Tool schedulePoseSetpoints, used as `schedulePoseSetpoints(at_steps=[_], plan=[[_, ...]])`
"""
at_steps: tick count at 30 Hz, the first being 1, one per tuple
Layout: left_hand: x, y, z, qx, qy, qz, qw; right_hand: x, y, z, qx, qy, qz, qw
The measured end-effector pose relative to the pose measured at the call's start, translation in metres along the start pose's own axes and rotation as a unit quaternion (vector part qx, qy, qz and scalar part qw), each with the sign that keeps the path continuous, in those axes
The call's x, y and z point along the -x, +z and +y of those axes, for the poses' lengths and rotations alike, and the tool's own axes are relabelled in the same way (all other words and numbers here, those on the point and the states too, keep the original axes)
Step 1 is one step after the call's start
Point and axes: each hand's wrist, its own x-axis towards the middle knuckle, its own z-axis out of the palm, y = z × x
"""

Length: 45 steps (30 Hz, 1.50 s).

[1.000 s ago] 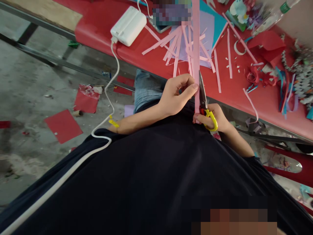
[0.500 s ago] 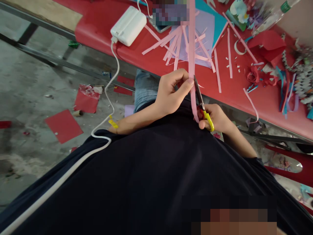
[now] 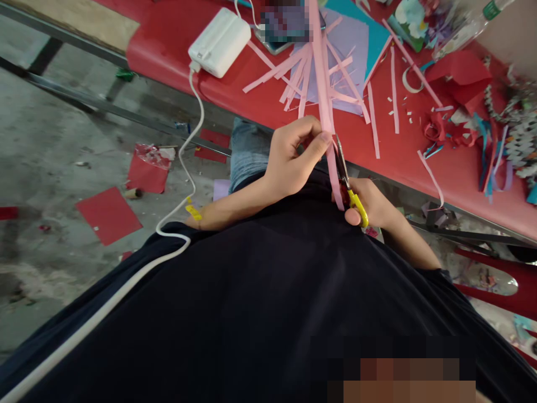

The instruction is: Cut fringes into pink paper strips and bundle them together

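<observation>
My left hand (image 3: 293, 159) pinches a long pink paper strip (image 3: 322, 95) between thumb and forefinger, just in front of my dark shirt. The strip runs upward over the red table (image 3: 176, 45) and its lower end hangs past my hands. My right hand (image 3: 371, 204) is closed around the yellow handles of a pair of scissors (image 3: 346, 179). The blades point up along the strip's right edge, right next to my left thumb.
Several cut pink strips (image 3: 293, 75) lie fanned on purple (image 3: 356, 39) and teal paper on the table. A white power adapter (image 3: 220, 42) sits at the left, its cable (image 3: 184, 168) trailing onto my shirt. Paper scraps (image 3: 457, 123) crowd the right. Red sheets (image 3: 108, 215) lie on the concrete floor.
The top of the pink strip has swung to the left. My left hand moved up slightly along it, and the scissors tilted and closed in on the strip.
</observation>
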Motion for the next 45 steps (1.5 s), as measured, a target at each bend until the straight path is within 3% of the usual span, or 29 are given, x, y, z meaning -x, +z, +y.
schedulePoseSetpoints(at_steps=[20,27,36,45], plan=[[0.001,0.002,-0.014,0.033,0.003,-0.025,0.999,-0.002,0.002,-0.002,-0.043,-0.059,0.008,0.997],[0.001,0.002,-0.016,0.075,0.002,-0.069,0.995,-0.005,0.006,-0.001,-0.068,-0.079,0.011,0.995],[-0.008,0.001,-0.026,0.083,0.112,-0.005,0.990,0.000,0.003,0.000,-0.036,-0.082,0.021,0.996],[-0.005,0.000,-0.021,0.094,0.087,-0.024,0.991,-0.001,0.001,-0.004,-0.043,-0.083,0.000,0.996]])
